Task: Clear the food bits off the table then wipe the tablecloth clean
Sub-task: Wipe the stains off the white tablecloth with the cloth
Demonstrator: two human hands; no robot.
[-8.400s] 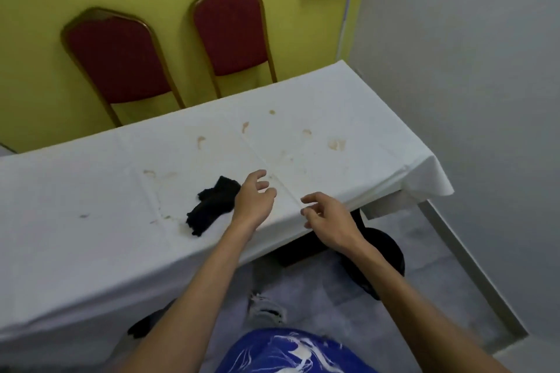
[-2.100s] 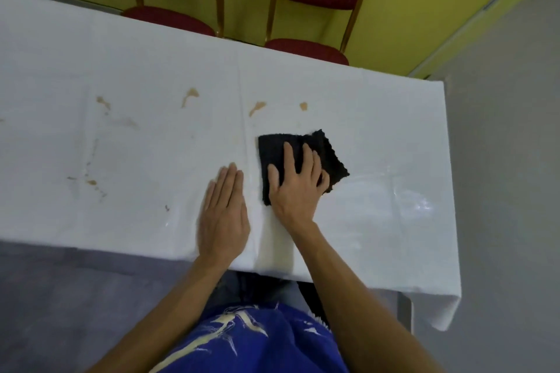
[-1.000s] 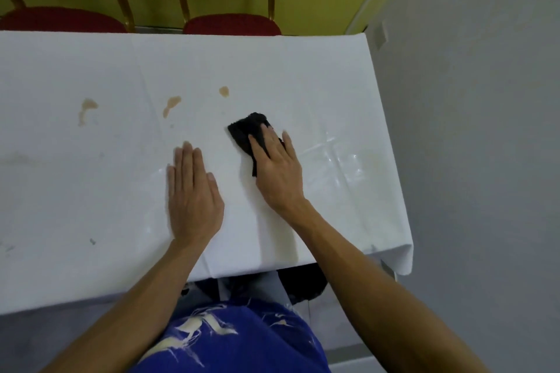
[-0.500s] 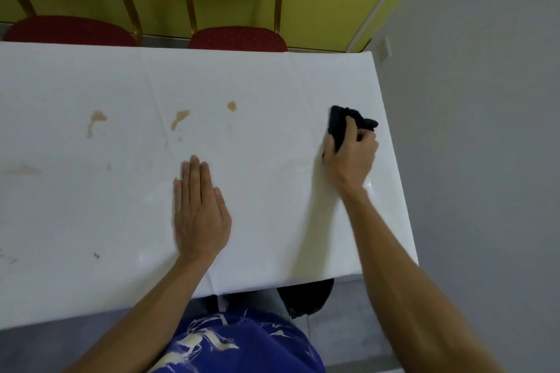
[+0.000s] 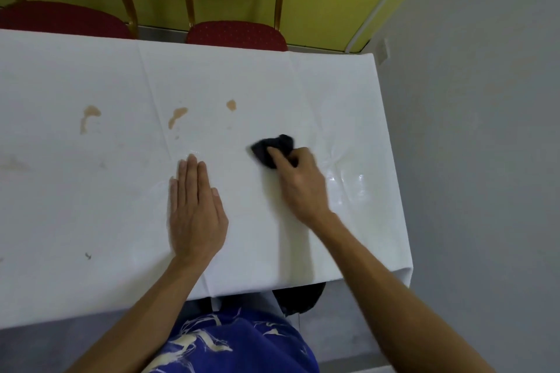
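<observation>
Right hand [image 5: 298, 182]: fingers bunched around black cloth [image 5: 269, 150] on tablecloth [image 5: 91, 191].
Left hand [image 5: 194, 209]: flat, fingers pressed together.
Stains [image 5: 177, 115]: beyond hands.

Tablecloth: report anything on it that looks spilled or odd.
Three tan stains mark the tablecloth: one far left, one middle, one smaller. A dark speck lies near the front edge.

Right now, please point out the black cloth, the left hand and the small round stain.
black cloth [image 5: 263, 152]: head view, bare part beyond the fingers.
left hand [image 5: 194, 215]: head view, back of hand.
small round stain [image 5: 231, 105]: head view, its middle.
</observation>
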